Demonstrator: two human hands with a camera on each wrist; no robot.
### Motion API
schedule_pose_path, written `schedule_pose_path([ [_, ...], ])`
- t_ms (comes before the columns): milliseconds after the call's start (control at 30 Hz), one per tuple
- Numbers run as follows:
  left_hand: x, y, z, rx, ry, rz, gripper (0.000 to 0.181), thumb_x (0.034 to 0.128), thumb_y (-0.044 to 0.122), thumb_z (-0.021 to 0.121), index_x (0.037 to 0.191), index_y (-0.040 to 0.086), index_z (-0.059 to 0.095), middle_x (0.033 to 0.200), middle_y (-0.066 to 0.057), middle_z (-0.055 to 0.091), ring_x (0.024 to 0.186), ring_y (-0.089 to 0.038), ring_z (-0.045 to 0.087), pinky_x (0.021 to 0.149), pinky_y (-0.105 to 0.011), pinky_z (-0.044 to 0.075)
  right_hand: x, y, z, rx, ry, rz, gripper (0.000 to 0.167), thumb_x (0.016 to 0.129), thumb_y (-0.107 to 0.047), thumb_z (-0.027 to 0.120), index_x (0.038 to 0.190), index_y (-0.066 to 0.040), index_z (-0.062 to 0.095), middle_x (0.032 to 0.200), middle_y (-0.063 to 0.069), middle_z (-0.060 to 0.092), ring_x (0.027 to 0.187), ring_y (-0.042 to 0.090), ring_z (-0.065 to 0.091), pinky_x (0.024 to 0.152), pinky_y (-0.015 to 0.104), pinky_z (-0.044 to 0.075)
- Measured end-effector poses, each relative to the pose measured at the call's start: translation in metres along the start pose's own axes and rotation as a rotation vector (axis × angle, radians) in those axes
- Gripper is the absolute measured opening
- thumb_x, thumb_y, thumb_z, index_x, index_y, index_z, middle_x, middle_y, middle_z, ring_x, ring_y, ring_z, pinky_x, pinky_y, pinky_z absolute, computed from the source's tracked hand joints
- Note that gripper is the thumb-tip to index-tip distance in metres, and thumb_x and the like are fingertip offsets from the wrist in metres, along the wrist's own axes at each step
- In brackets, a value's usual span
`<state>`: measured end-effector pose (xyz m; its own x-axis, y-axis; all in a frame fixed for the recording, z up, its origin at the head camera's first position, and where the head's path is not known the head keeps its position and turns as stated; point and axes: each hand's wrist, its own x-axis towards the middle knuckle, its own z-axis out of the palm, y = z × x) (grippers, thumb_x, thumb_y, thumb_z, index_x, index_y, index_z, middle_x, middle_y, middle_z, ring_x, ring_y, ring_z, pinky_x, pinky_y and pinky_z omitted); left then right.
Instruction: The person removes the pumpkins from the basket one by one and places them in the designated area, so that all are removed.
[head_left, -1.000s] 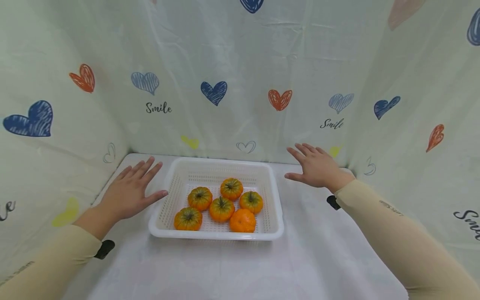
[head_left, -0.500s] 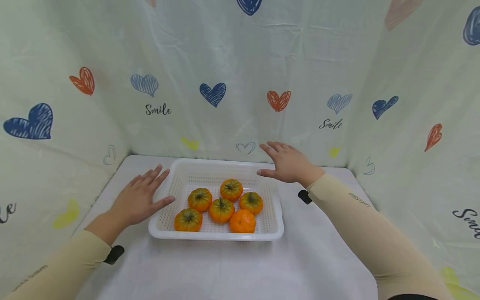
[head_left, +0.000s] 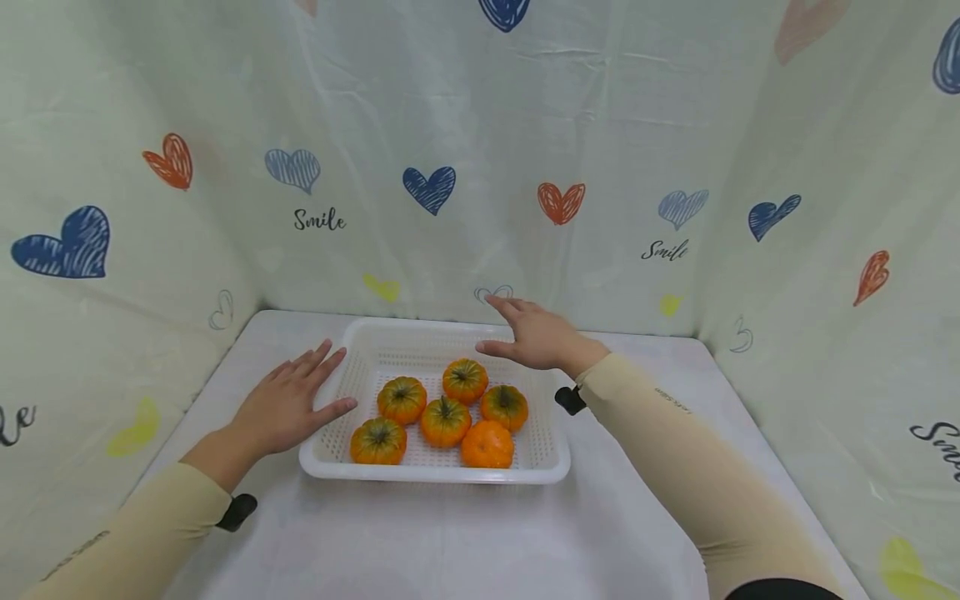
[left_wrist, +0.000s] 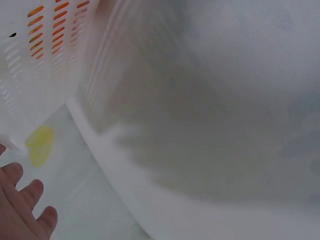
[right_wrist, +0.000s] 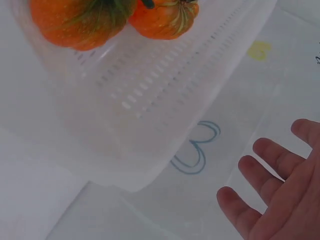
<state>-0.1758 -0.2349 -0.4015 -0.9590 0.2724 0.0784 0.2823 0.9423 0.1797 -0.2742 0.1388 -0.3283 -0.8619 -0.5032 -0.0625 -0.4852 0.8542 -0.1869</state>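
A white perforated plastic basket (head_left: 435, 474) stands on the table with several small orange-and-green pumpkins (head_left: 446, 422) in it. At its front right, a plainer orange fruit (head_left: 487, 444) shows no stem. My left hand (head_left: 277, 408) is at the basket's left side, fingers extended, thumb reaching over the rim; contact cannot be told. My right hand (head_left: 542, 337) hovers over the back right part of the basket, its fingers pointing left and holding nothing. In the right wrist view, its fingers (right_wrist: 265, 170) are apart from the basket wall and the pumpkins.
A white cloth (head_left: 480, 542) covers the table. Pale curtains (head_left: 480, 100) printed with hearts and "Smile" hang at the back and both sides, close behind the basket.
My right hand has moved left, from beside the basket to over its back right part. My left hand has shifted slightly right and nearer to the basket. The pumpkins stay in place.
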Motion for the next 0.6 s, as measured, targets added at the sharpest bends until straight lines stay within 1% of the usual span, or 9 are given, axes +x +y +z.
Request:
schedule_pose_path([
  [100,0.0,0.0,0.001,-0.015,-0.016,-0.014,0.092,0.0923,0.067,0.05,0.157,0.006,0.028,0.161,-0.024,0.019,0.144,-0.046,0.023,0.115,-0.063,0.015,0.005,-0.006,0.005,0.047,-0.014,0.005,0.095,0.087,-0.076,0.051,0.161,-0.026,0.019,0.161,0.012,0.029,0.142,0.035,0.034,0.109,0.057,0.037],
  [367,0.0,0.001,0.002,-0.016,-0.022,-0.02,0.093,0.0915,0.068,0.051,0.157,0.006,0.028,0.161,-0.024,0.021,0.143,-0.047,0.024,0.114,-0.064,0.018,0.011,-0.015,0.019,0.113,-0.043,0.018,0.091,0.088,-0.072,0.053,0.161,-0.028,0.02,0.161,0.01,0.029,0.142,0.033,0.035,0.109,0.056,0.037],
  [600,0.0,0.001,0.001,-0.02,-0.04,-0.022,0.093,0.0916,0.068,0.051,0.158,0.006,0.026,0.161,-0.025,0.021,0.143,-0.047,0.024,0.113,-0.065,0.019,0.016,-0.02,0.03,0.198,-0.106,0.031,0.087,0.091,-0.069,0.053,0.161,-0.028,0.02,0.161,0.009,0.03,0.142,0.031,0.037,0.11,0.055,0.036],
])
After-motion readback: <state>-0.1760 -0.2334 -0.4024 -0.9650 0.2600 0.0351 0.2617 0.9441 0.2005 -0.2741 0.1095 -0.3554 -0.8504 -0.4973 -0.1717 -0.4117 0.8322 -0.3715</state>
